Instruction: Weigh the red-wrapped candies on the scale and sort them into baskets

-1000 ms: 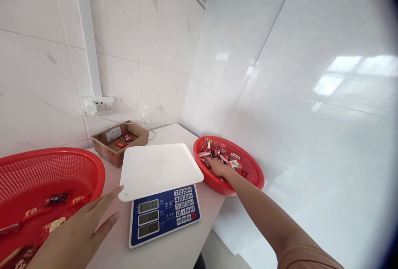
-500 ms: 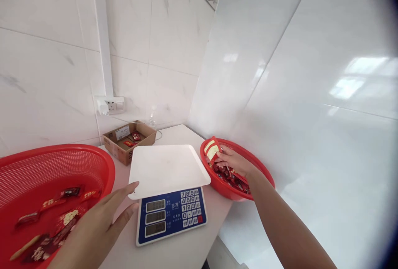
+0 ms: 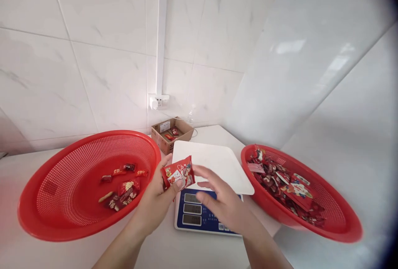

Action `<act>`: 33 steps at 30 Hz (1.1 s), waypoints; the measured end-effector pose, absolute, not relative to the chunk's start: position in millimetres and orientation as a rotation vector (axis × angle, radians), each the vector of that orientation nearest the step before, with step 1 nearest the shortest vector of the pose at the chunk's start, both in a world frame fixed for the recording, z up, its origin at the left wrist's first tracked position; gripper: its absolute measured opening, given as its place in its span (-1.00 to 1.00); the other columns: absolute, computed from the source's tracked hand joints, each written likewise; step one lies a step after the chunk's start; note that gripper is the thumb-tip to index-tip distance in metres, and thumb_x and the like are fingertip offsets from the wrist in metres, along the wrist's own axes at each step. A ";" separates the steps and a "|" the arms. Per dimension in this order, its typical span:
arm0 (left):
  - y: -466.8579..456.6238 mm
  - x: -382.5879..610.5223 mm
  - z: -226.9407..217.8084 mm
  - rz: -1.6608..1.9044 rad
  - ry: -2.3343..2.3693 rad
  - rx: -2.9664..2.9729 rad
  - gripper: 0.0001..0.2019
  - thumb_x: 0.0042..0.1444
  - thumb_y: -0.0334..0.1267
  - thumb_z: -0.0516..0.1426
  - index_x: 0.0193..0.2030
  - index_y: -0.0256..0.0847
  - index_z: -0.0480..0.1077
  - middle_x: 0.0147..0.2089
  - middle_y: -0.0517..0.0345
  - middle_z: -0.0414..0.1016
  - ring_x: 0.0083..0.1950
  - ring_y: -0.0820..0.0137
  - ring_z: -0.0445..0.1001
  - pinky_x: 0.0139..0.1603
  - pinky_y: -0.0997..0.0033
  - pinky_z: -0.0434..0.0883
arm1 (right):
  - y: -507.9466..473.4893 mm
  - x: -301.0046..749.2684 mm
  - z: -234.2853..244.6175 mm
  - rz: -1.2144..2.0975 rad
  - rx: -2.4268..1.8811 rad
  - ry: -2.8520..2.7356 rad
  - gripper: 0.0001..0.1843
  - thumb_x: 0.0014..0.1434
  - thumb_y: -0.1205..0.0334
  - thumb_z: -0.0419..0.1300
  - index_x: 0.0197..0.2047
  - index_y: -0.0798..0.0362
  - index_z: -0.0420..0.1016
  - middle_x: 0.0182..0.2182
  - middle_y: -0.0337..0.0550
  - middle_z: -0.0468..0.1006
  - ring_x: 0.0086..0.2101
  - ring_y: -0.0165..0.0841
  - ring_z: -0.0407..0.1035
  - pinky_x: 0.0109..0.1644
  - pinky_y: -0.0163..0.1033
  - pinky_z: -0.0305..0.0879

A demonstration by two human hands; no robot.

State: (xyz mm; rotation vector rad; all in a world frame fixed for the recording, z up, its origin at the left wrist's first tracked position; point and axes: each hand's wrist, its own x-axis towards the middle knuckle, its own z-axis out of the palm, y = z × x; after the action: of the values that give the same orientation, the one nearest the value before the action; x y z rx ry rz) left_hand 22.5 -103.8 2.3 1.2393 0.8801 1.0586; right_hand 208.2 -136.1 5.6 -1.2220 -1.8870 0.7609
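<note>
A red printed snack packet (image 3: 178, 172) is gripped between the thumb and fingers of my left hand (image 3: 160, 196), in front of the scale's white pan (image 3: 214, 163). Close by on the right, my right hand (image 3: 222, 196) has its fingers apart, curved toward the packet, with nothing in it. Beneath both hands lies the blue-fronted digital scale (image 3: 192, 209); my right hand covers much of its keypad. The left red basket (image 3: 93, 140) holds several wrapped sweets and packets. In the right red basket (image 3: 345, 219) is a thick heap of red-wrapped sweets.
Behind the scale stands an open cardboard box (image 3: 161, 140) with a few red packets inside. A wall socket (image 3: 160, 101) with a plug sits above it. Tiled walls bound the white table (image 3: 211, 132) at the back and right.
My right hand has come out of the right basket to above the scale. The packet it held now seems to be in my left hand. The view has turned left.
</note>
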 end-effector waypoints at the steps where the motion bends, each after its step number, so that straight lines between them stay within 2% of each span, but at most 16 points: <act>1: -102.9 20.5 3.9 1.051 0.867 1.192 -0.24 0.08 -0.07 0.19 0.35 -0.11 -0.07 0.24 -0.03 0.34 0.22 0.20 0.32 0.18 0.25 0.27 | -132.1 210.4 3.9 0.802 -1.230 -1.759 -0.41 0.23 -0.03 0.06 0.29 -0.12 0.11 0.25 -0.02 0.20 0.21 -0.21 0.13 0.16 -0.05 0.24; 4: -102.8 18.2 6.2 0.957 0.750 1.067 -0.26 0.04 -0.12 0.24 0.30 -0.12 -0.01 0.13 -0.01 0.44 0.09 0.22 0.43 0.07 0.27 0.36 | -122.7 213.4 0.0 0.954 -1.231 -1.538 -0.45 0.18 -0.11 0.09 0.16 -0.04 0.29 0.09 0.02 0.40 0.05 -0.18 0.32 0.03 -0.08 0.34; 6: -103.6 19.9 6.1 0.908 0.691 1.045 -0.28 0.02 -0.13 0.26 0.27 -0.12 0.01 0.10 0.00 0.46 0.07 0.24 0.44 0.08 0.28 0.36 | -120.5 211.0 -2.7 1.023 -1.231 -1.497 -0.56 0.16 -0.14 0.09 -0.10 0.02 0.45 -0.18 -0.05 0.54 -0.18 -0.23 0.42 -0.10 -0.14 0.36; 8: -103.9 22.6 5.3 0.919 0.675 1.060 -0.31 0.02 -0.13 0.26 0.24 -0.10 0.04 0.11 0.02 0.44 0.09 0.27 0.42 0.09 0.29 0.36 | -120.6 207.2 -4.8 0.969 -1.287 -1.446 -0.59 0.16 -0.16 0.08 -0.33 0.05 0.43 -0.40 -0.16 0.51 -0.35 -0.31 0.38 -0.24 -0.22 0.34; 10: -103.4 24.6 4.3 0.925 0.703 1.102 -0.38 0.03 -0.09 0.24 0.18 -0.11 0.09 0.10 0.02 0.43 0.04 0.30 0.44 0.01 0.29 0.43 | -121.3 203.7 -5.7 0.857 -1.333 -1.385 -0.58 0.15 -0.17 0.08 -0.42 0.04 0.37 -0.47 -0.21 0.45 -0.42 -0.36 0.31 -0.33 -0.28 0.29; 12: -102.5 25.2 2.9 0.869 0.751 1.179 -0.48 0.07 -0.03 0.19 0.11 -0.14 0.15 0.00 0.02 0.47 -0.15 0.34 0.49 -0.20 0.30 0.50 | -121.7 201.4 -5.6 0.789 -1.349 -1.349 -0.56 0.14 -0.19 0.06 -0.44 0.03 0.34 -0.49 -0.23 0.41 -0.45 -0.38 0.27 -0.36 -0.30 0.26; 15: -102.0 25.4 0.8 0.808 0.795 1.322 -0.54 0.11 0.02 0.13 0.05 -0.18 0.20 -0.22 0.12 0.48 -0.40 0.44 0.44 -0.43 0.39 0.48 | -121.3 200.2 -6.4 0.735 -1.383 -1.349 -0.53 0.14 -0.24 0.02 -0.47 0.01 0.29 -0.55 -0.27 0.34 -0.51 -0.39 0.22 -0.43 -0.31 0.22; 19: -102.9 27.6 0.8 0.869 0.847 1.393 -0.58 0.12 0.00 0.12 0.03 -0.19 0.25 -0.51 0.34 0.33 -0.58 0.54 0.28 -0.62 0.57 0.30 | -120.1 201.8 -10.8 0.732 -1.419 -1.358 -0.53 0.16 -0.25 -0.02 -0.48 -0.01 0.22 -0.57 -0.29 0.29 -0.55 -0.41 0.19 -0.51 -0.32 0.17; 21: -103.2 28.7 1.9 0.865 0.845 1.356 -0.54 0.09 -0.01 0.15 0.06 -0.18 0.23 -0.56 0.38 0.30 -0.63 0.57 0.20 -0.68 0.62 0.20 | -119.9 203.2 -12.4 0.688 -1.442 -1.383 -0.54 0.18 -0.23 -0.03 -0.49 -0.01 0.20 -0.58 -0.29 0.28 -0.55 -0.41 0.19 -0.51 -0.32 0.16; 26: -104.2 28.2 2.0 0.870 0.812 1.248 -0.26 0.05 0.05 0.17 0.29 -0.11 -0.04 -0.45 0.30 0.43 -0.68 0.63 0.11 -0.73 0.64 0.09 | -120.6 203.9 -10.2 0.620 -1.477 -1.455 -0.54 0.20 -0.19 -0.04 -0.53 -0.01 0.19 -0.62 -0.30 0.25 -0.57 -0.42 0.17 -0.53 -0.33 0.12; 30: -103.7 27.4 1.0 0.925 0.816 1.247 -0.16 0.10 0.00 0.13 0.39 -0.11 -0.26 -0.52 0.37 0.34 -0.62 0.55 0.20 -0.64 0.59 0.20 | -113.4 209.8 -5.7 0.635 -1.486 -1.450 -0.54 0.18 -0.19 -0.03 -0.53 -0.01 0.20 -0.65 -0.32 0.24 -0.62 -0.43 0.16 -0.55 -0.33 0.12; 33: -100.9 24.5 2.9 1.015 0.882 1.288 -0.15 0.10 -0.05 0.13 0.41 -0.14 -0.28 -0.52 0.38 0.31 -0.54 0.49 0.26 -0.54 0.52 0.28 | -94.6 228.0 -3.7 0.501 -1.557 -1.420 -0.53 0.19 -0.19 -0.05 -0.54 -0.01 0.22 -0.67 -0.31 0.27 -0.60 -0.40 0.22 -0.50 -0.32 0.17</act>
State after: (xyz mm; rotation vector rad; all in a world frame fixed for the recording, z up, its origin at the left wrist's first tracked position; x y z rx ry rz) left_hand 24.5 -100.9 2.9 1.2882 0.8816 1.0150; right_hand 228.0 -94.6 -3.7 -1.5574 -1.4199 0.5012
